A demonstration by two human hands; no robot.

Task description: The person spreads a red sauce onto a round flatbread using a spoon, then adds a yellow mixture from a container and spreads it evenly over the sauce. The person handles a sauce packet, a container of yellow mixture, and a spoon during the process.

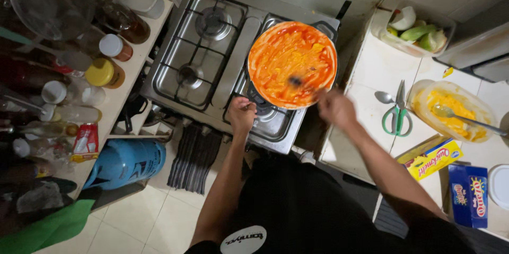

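Red sauce already covers nearly the whole round flatbread (291, 63) lying in a dark frying pan (324, 28) on the right-hand burner of a steel gas stove (212, 47), upper centre of the frame; by the look of it the spreading is close to finished, and no other topping is on it yet. Right hand (335, 108) has its fingers closed around a blurred spoon (296, 80) whose tip touches the sauce. Left hand (241, 114) rests at the stove's front edge, fingers curled, though whether they grip anything cannot be told. On the tiled surface (371, 68) at right, an open plastic tub (450, 108) holds a yellow mixture with a spoon in it; a clear tub (416, 31) in the upper right holds vegetable pieces.
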